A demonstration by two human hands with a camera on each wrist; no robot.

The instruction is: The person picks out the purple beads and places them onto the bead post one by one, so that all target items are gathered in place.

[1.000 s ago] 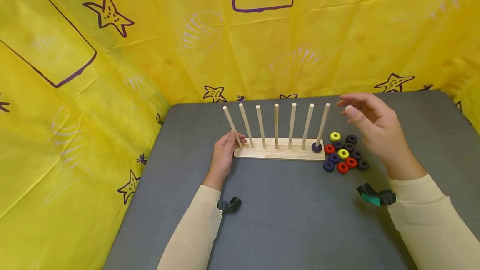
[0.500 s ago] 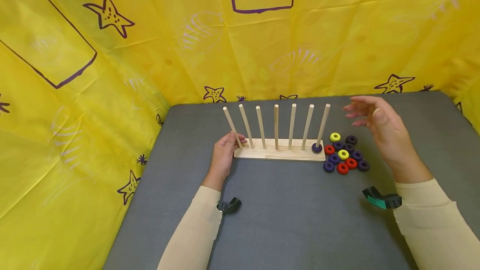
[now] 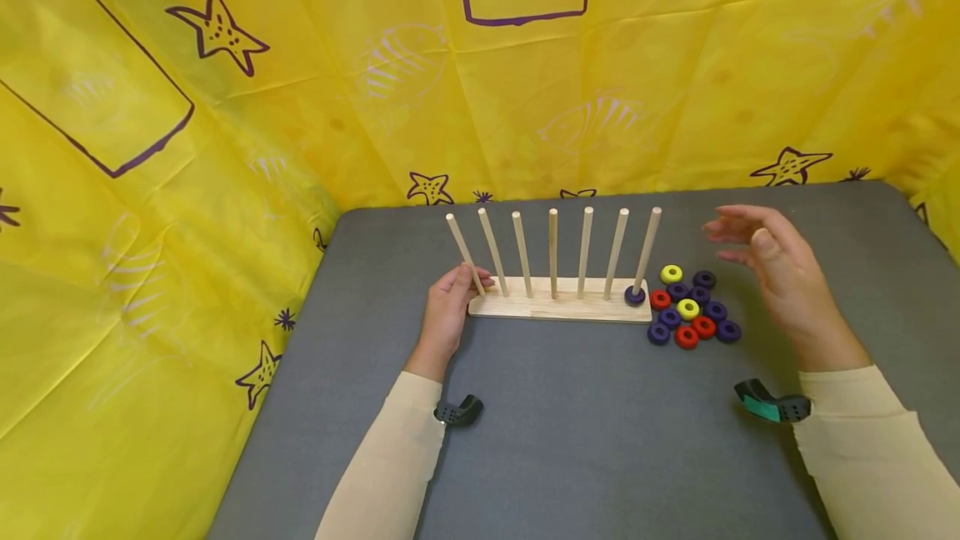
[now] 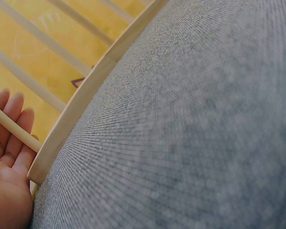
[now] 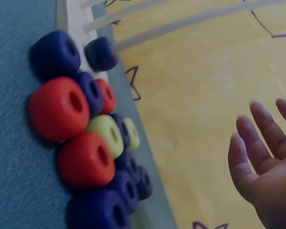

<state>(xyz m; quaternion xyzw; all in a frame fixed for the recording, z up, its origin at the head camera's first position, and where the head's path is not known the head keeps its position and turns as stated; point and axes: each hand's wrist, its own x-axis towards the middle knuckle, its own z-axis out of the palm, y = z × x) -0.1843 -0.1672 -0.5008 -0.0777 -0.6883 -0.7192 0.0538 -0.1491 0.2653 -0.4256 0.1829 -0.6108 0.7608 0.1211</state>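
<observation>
A wooden peg stand (image 3: 558, 308) with a row of upright pegs stands on the grey table. At its left end my left hand (image 3: 447, 307) holds it, with the end peg (image 4: 16, 129) between thumb and fingers; the thumb is hidden in the left wrist view. One dark purple ring (image 3: 634, 296) sits at the bottom of the rightmost peg. Beside the stand's right end lies a cluster of loose rings, among them a yellow ring (image 3: 687, 309), a red ring (image 5: 59, 109) and a purple ring (image 5: 55, 55). My right hand (image 3: 787, 282) hovers right of the cluster, fingers loosely bent, holding nothing.
The grey tabletop (image 3: 585, 440) extends toward me in front of the stand. A yellow cloth (image 3: 510, 107) with starfish and fish drawings hangs behind and to the left. Each wrist wears a dark strap, such as the right strap (image 3: 772, 404).
My right hand has moved right and slightly nearer to me, away from the rightmost peg. The left hand, the stand and the rings have stayed in place.
</observation>
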